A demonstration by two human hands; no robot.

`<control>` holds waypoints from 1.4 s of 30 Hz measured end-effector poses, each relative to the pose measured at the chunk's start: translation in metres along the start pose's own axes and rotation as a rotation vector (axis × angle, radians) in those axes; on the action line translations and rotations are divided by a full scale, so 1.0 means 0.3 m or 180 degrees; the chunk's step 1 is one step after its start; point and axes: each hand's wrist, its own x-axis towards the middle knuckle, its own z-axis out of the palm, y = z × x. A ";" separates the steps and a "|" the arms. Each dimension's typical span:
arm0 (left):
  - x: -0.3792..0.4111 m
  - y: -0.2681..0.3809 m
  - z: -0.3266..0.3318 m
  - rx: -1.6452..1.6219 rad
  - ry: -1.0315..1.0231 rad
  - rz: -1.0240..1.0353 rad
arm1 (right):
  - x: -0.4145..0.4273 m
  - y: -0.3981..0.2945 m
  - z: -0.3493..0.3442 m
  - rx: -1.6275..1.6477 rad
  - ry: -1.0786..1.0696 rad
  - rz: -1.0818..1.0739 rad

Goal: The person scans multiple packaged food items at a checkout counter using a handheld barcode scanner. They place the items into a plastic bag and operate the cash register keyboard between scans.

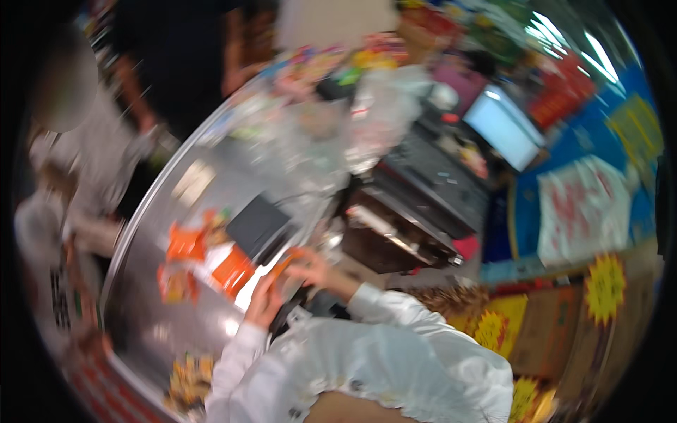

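A narrow orange item (282,264), blurred and possibly a packet, is held between my two hands. My left hand (266,300) has its lower end, and my right hand (311,268) has its fingers around the upper end. Just left of them lie an orange-and-white packet (232,270) and another orange packet (185,243) on the metal counter (135,296). A smaller orange packet (177,284) rests below these. Beyond my hands stands a dark grey box-like device (259,224), with a bright white surface along its near edge.
A dark cash drawer (391,230) stands open to the right, near a lit screen (505,127). Clear plastic bags (317,143) cover the counter's far part. Yellow packets (190,378) lie at lower left. Cartons (547,333) stand at right. Other people (174,53) are across the counter.
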 end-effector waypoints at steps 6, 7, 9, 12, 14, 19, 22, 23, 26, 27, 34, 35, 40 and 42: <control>-0.016 -0.011 0.040 0.0262 0.0502 -0.0396 | -0.036 -0.054 -0.018 -0.0721 0.0097 -0.1010; -0.008 -0.010 0.018 0.0214 0.0402 -0.0555 | -0.058 -0.086 -0.020 -0.0829 0.0120 -0.0890; 0.035 -0.018 -0.099 -0.0048 -0.0116 -0.0882 | -0.031 -0.075 -0.044 -0.1014 0.0245 -0.0879; 0.033 0.001 -0.131 0.0201 -0.0283 -0.0831 | -0.009 -0.074 -0.023 -0.0917 -0.0015 -0.1109; -0.016 0.002 -0.182 0.0447 0.0052 0.0092 | -0.037 -0.109 0.004 -0.0817 -0.0466 -0.1749; -0.225 0.206 -0.272 0.0092 0.0097 0.0931 | -0.120 -0.212 0.105 -0.0462 -0.1453 -0.1027; -0.342 0.329 -0.446 -0.0259 0.0971 0.1433 | -0.048 -0.129 0.142 -0.0835 -0.1252 -0.1209; -0.404 0.357 -0.492 -0.0364 0.1304 0.1619 | -0.025 -0.092 0.149 -0.0925 -0.1192 -0.1263; -0.581 0.367 -0.505 -0.0113 0.2096 0.2041 | 0.020 -0.017 0.159 -0.1048 -0.1008 -0.0966; -0.624 0.354 -0.494 0.0047 0.2326 0.2161 | 0.029 -0.011 0.170 -0.1060 -0.1023 -0.1020; -0.711 0.240 -0.497 0.0889 0.3066 0.2326 | 0.057 -0.016 0.269 -0.0938 -0.1335 -0.0910; -0.739 0.224 -0.534 0.1049 0.3175 0.2295 | 0.082 -0.003 0.281 -0.1219 -0.1194 -0.0799; -0.986 0.169 -1.100 0.2677 0.4411 0.1368 | 0.139 0.087 0.248 -0.1795 -0.0736 -0.0499; -0.911 0.201 -0.931 0.4565 0.5607 0.0626 | 0.163 0.217 0.203 -0.1145 -0.0582 -0.0826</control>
